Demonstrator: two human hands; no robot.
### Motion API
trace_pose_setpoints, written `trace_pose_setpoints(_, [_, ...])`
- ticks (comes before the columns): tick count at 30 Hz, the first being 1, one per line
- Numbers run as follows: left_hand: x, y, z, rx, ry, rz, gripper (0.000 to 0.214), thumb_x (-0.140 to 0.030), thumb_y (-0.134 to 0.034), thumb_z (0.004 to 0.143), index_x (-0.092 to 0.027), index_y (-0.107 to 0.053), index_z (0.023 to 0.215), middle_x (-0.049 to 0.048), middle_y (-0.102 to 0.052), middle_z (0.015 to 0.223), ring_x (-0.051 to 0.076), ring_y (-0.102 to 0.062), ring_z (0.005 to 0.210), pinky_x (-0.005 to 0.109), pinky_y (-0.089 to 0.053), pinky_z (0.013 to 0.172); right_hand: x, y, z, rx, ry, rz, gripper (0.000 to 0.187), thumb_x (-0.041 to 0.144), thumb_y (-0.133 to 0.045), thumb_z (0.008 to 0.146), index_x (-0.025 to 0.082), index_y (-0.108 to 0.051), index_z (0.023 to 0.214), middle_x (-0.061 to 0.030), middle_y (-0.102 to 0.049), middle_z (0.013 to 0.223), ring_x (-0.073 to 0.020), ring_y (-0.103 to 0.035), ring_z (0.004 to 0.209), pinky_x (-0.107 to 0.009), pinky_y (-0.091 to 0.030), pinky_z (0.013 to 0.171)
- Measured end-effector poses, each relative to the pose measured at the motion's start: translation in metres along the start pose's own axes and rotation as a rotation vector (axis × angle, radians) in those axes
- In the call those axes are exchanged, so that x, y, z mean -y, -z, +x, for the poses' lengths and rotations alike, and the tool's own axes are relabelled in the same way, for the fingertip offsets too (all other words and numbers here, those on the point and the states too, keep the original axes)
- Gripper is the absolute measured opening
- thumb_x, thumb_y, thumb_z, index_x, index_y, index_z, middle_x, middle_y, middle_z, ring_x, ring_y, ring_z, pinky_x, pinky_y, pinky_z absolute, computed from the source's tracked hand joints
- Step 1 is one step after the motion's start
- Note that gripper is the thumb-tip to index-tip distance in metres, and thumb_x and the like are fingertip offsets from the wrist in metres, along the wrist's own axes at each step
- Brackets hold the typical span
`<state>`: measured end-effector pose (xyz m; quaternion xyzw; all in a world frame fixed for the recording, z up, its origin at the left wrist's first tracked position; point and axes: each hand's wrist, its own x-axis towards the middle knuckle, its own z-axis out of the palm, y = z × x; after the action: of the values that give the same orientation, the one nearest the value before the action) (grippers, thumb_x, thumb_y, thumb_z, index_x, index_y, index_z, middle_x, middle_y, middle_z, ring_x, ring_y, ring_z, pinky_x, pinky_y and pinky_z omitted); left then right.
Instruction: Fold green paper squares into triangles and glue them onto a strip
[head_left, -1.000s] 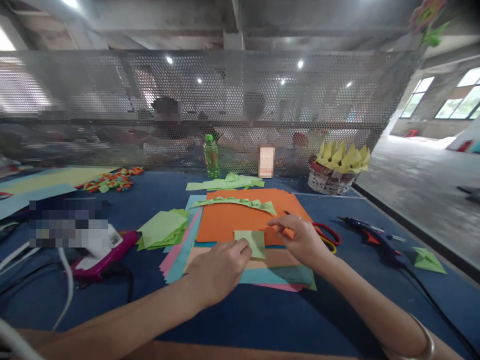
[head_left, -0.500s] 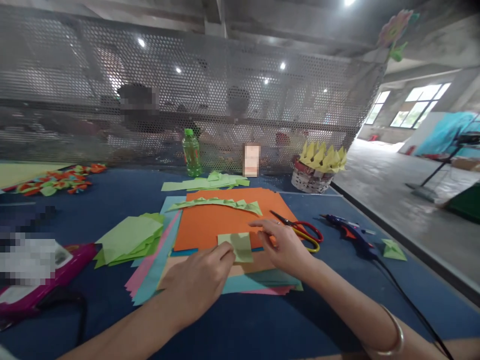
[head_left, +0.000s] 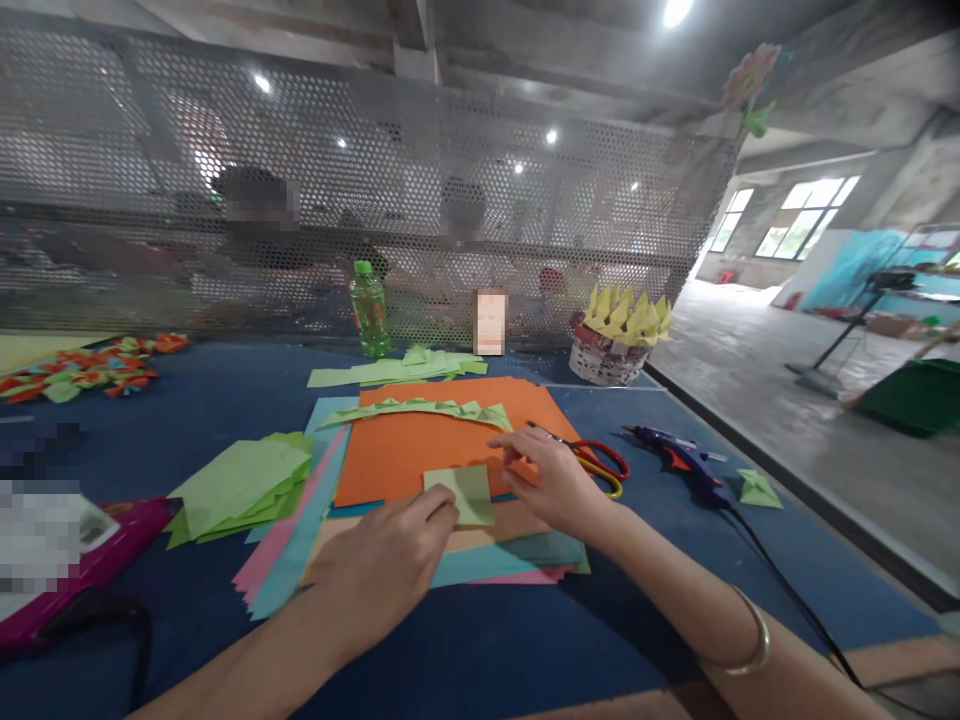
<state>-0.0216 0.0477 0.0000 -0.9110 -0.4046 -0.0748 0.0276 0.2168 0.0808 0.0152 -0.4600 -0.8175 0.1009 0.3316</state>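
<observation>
A small light green paper square [head_left: 463, 492] lies on an orange sheet [head_left: 405, 450] that tops a stack of coloured papers. My left hand [head_left: 379, 565] rests on the stack, its fingertips pressing the green square's left lower edge. My right hand [head_left: 544, 482] sits at the square's right side, fingers curled and pinching near its upper right corner. A chain of folded green paper pieces [head_left: 420, 410] lies across the orange sheet's far part.
Red-and-yellow scissors [head_left: 596, 465] and a blue glue gun [head_left: 679, 462] with its cord lie right of the stack. A pile of green squares [head_left: 236, 480] lies left. A green bottle [head_left: 370, 310], a basket of yellow folded pieces [head_left: 619, 335] and a mesh screen stand behind.
The view has swung right and down a little. Both hands stay on the green square, with the right fingers shifted slightly along its edge.
</observation>
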Motion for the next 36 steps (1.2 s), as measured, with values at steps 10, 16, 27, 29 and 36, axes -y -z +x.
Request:
trace_pose_setpoints(10, [-0.008, 0.014, -0.002, 0.126, 0.041, 0.001, 0.035, -0.001, -0.038, 0.093, -0.02, -0.062, 0.109, 0.0095, -0.064, 0.118, 0.027, -0.069, 0.095, 0.036, -0.054, 0.077, -0.1, 0.116, 0.079, -0.314, -0.511, -0.361, 0.034, 0.033, -0.059, 0.09, 0.013, -0.069, 0.116, -0.013, -0.075, 0.098, -0.0275, -0.069, 0.093, -0.036, -0.049, 0.082])
trace_pose_setpoints(16, [-0.006, 0.015, -0.002, 0.151, 0.062, -0.031, 0.038, 0.001, -0.038, 0.091, -0.021, -0.061, 0.113, 0.0087, -0.063, 0.122, 0.027, -0.068, 0.097, 0.037, -0.055, 0.078, -0.155, 0.155, 0.09, -0.453, -0.772, -0.486, 0.033, 0.038, -0.062, 0.094, 0.016, -0.063, 0.119, -0.0105, -0.069, 0.111, -0.0241, -0.065, 0.099, -0.042, -0.049, 0.09])
trace_pose_setpoints(27, [-0.006, 0.016, -0.001, 0.166, 0.055, -0.033, 0.042, 0.002, -0.037, 0.089, -0.02, -0.062, 0.114, 0.0103, -0.063, 0.12, 0.028, -0.069, 0.096, 0.039, -0.056, 0.078, -0.156, 0.125, 0.081, -0.515, -0.708, -0.513, 0.039, 0.022, -0.054, 0.095, 0.016, -0.053, 0.133, -0.0126, -0.067, 0.113, -0.0278, -0.062, 0.106, -0.04, -0.049, 0.087])
trace_pose_setpoints(29, [-0.005, 0.015, -0.001, 0.137, 0.046, -0.041, 0.041, 0.002, -0.035, 0.089, -0.019, -0.063, 0.111, 0.0103, -0.064, 0.119, 0.027, -0.069, 0.095, 0.037, -0.055, 0.079, -0.147, 0.116, 0.079, -0.461, -0.668, -0.496, 0.033, 0.031, -0.056, 0.098, 0.016, -0.057, 0.128, -0.0097, -0.066, 0.113, -0.0244, -0.064, 0.101, -0.042, -0.051, 0.088])
trace_pose_setpoints(36, [-0.005, 0.015, 0.0, 0.129, 0.044, -0.002, 0.041, 0.001, -0.034, 0.091, -0.019, -0.065, 0.11, 0.0098, -0.065, 0.121, 0.025, -0.07, 0.087, 0.036, -0.055, 0.073, -0.064, 0.059, 0.063, -0.029, -0.291, -0.326, 0.018, 0.014, -0.064, 0.09, 0.014, -0.07, 0.106, -0.008, -0.072, 0.102, -0.0201, -0.067, 0.096, -0.033, -0.051, 0.088])
